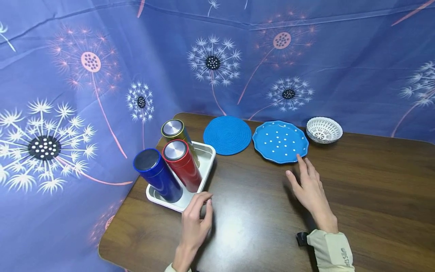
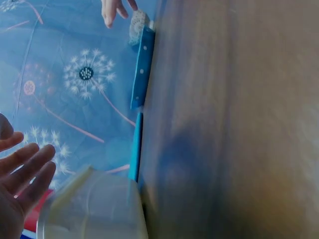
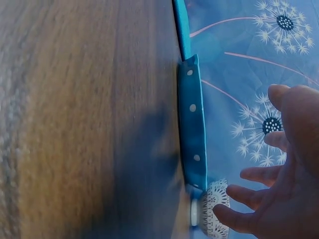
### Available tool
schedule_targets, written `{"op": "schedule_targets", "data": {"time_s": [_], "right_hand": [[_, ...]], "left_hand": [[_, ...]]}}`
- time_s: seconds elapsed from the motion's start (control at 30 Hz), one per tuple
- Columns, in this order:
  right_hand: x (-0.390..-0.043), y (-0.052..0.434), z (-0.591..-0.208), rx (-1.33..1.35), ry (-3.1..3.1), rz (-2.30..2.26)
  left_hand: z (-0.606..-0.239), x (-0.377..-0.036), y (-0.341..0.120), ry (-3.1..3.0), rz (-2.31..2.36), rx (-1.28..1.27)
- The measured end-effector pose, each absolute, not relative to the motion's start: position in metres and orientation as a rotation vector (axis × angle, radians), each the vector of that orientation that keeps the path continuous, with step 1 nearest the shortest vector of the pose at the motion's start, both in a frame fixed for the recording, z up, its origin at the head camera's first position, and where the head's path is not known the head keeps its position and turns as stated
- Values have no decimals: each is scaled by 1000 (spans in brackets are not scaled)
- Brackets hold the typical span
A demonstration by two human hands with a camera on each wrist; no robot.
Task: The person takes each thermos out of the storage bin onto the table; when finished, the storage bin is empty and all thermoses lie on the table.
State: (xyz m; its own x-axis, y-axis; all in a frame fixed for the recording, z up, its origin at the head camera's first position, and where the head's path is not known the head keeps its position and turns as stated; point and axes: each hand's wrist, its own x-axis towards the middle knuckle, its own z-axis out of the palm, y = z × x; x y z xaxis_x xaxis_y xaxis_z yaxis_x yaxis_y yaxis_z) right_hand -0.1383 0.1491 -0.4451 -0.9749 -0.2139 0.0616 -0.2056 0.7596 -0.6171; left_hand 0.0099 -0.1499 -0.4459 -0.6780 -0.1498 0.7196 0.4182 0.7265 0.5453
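Dandelion-print cloth backs the dark wooden desk (image 1: pixel 258 211). Right hand (image 1: pixel 310 192), fingers released, reaches the near rim of the blue dotted plate (image 1: pixel 280 141); left hand (image 1: pixel 195 223) (fingers loose, holding nothing) hovers left of the plate by the tray (image 1: pixel 207 160). Best slide fingertips under the rim before lifting

Left wrist view is motion-blurred: the white tray (image 2: pixel 94 209) just beside the left hand (image 2: pixel 20 184) is a pale smear cut off by the bottom edge, and the hand itself is cropped at the left edge. The red canister (image 2: pixel 37 215) shows only as a sliver under the fingers; the right hand (image 2: pixel 115 10) is cut by the top edge. In the right wrist view the table (image 3: pixel 84 119) is blurred, and the white basket (image 3: pixel 212 209) below the right hand's fingertips runs off the bottom.
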Motion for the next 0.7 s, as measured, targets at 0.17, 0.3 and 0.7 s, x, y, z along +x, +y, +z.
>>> {"op": "schedule_targets", "data": {"time_s": [0.17, 0.3, 0.7], "right_hand": [[-139, 147, -447, -372, 2937, -1033], [-139, 146, -447, -378, 2923, -1035], [-141, 143, -449, -391, 2898, -1040]], "left_hand": [[-448, 15, -160, -2059, -908, -175], [-448, 20, -167, -1998, -892, -136], [-453, 34, -200, -1860, -806, 89]]}}
